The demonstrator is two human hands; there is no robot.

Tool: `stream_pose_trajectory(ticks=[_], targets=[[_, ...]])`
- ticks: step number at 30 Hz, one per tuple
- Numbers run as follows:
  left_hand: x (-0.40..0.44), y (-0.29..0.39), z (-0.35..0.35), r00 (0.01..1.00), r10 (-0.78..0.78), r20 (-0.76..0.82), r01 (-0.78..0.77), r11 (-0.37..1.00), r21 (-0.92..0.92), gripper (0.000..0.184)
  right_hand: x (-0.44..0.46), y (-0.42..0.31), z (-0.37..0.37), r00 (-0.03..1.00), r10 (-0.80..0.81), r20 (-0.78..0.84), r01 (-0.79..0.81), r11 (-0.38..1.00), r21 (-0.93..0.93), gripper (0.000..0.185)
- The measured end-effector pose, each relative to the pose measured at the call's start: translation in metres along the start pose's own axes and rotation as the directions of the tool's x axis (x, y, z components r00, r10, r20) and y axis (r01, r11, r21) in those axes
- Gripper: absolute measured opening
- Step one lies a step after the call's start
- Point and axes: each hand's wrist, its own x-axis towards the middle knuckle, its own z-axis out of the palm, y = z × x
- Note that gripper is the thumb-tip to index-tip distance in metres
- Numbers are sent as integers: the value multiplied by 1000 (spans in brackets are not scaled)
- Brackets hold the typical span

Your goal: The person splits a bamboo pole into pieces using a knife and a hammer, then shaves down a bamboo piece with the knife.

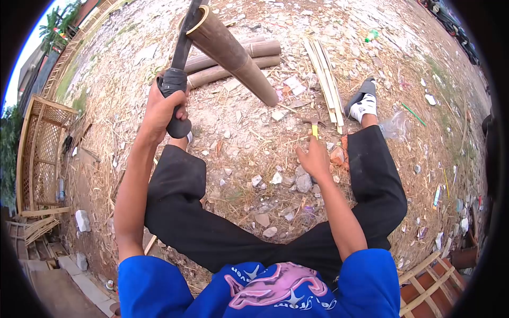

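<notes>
My left hand (169, 106) is wrapped around the black taped handle of a machete (183, 53), held upright on the left. Its dark blade meets the open upper end of a brown bamboo section (233, 55) and looks set into the rim; how deep, I cannot tell. That bamboo leans, its lower end near the ground, with no hand on it. Lower right, my right hand (315, 159) is closed on the handle of a hammer (314, 129). The yellow part of the handle and the dark head show beyond the fingers.
Behind the leaning piece lie more bamboo sections (265, 49). Split pale strips (324, 79) lie near my right foot (363, 106). Stones (304, 183) and litter cover the ground between my legs. A woven bamboo frame (40, 153) stands at left, a slatted one (432, 286) lower right.
</notes>
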Motion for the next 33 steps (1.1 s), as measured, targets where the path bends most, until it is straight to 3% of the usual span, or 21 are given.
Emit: stream_pose_trajectory(ticks=[2,5,8,11,14,17,21,24,25,26,28,29,32,33], targets=[[0,-1,0,999,-17,-38,17,1000,18,32,-15,37,34,991,120,51,-113,986,-123,70],[2,-4,-7,999,-33,-33,34,999,34,30,-20,50,49,995,92,30,-87,985,-151,75],[4,-2,-16,999,-32,13,31,997,67,31,-16,63,62,992,65,-111,-86,977,-193,75],[-1,3,-19,996,-39,76,31,994,104,36,-16,79,61,994,91,-54,-92,995,-34,68],[-9,8,-21,987,-31,160,4,986,165,37,-22,97,63,994,102,-27,-102,995,-12,56],[-21,6,-15,982,-40,187,2,981,196,38,-25,89,36,978,160,133,-164,986,22,42],[-29,0,-30,984,-60,170,19,972,236,48,-16,94,9,993,114,6,-113,990,-80,29],[-31,-18,-52,986,-80,147,47,975,216,54,-11,91,-31,989,134,55,-131,990,-51,26],[-31,-25,-60,986,-79,144,52,981,187,54,-8,98,-35,996,87,25,-87,996,-13,33],[-30,-30,-66,987,-80,141,57,985,162,54,-8,105,-38,991,106,85,-116,986,120,36],[-26,-37,-73,991,-72,116,57,990,129,59,-16,101,-62,971,118,209,-190,910,369,41],[-26,-39,-76,993,-70,93,59,992,113,60,-23,99,-69,954,101,282,-245,804,541,47],[-22,-40,-72,996,-53,77,39,985,167,61,-46,88,-75,919,-116,376,-344,228,911,39],[-21,-38,-70,995,-58,85,43,985,169,61,-51,76,-80,897,-178,404,-357,245,901,35]])
